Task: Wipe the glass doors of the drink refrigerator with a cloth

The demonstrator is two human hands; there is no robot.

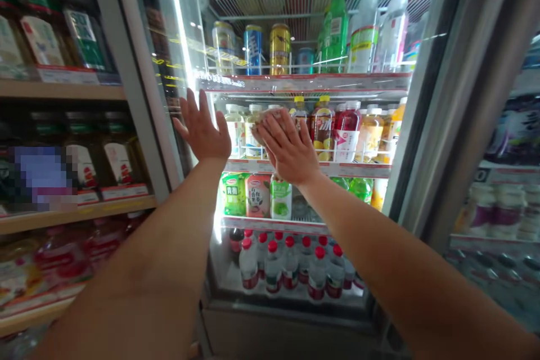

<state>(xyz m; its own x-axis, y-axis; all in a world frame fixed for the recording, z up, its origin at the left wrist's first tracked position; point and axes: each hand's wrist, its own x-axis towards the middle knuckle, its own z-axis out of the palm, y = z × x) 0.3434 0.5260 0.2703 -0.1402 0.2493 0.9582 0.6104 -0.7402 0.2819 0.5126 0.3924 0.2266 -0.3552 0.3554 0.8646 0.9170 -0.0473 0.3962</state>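
Note:
My left hand (205,130) is raised with its fingers spread, palm toward the left side of the glass door of a lit drinks cooler. It appears to rest flat on the glass and holds nothing. To its right, my right hand (292,149) presses a crumpled, pale brownish cloth (258,122) against the door. Most of the cloth is hidden beneath the fingers. Behind the glass, near my right hand, stand a dark tea bottle with a yellow cap (323,124) and a red drink bottle (347,132).
Upper cooler shelves hold cans (253,50) and a green bottle (336,28). Cartons (258,196) stand lower, above several red-capped water bottles (291,261). A wooden shelf (63,90) with bottles is at the left. A metal door frame (459,95) runs along the right.

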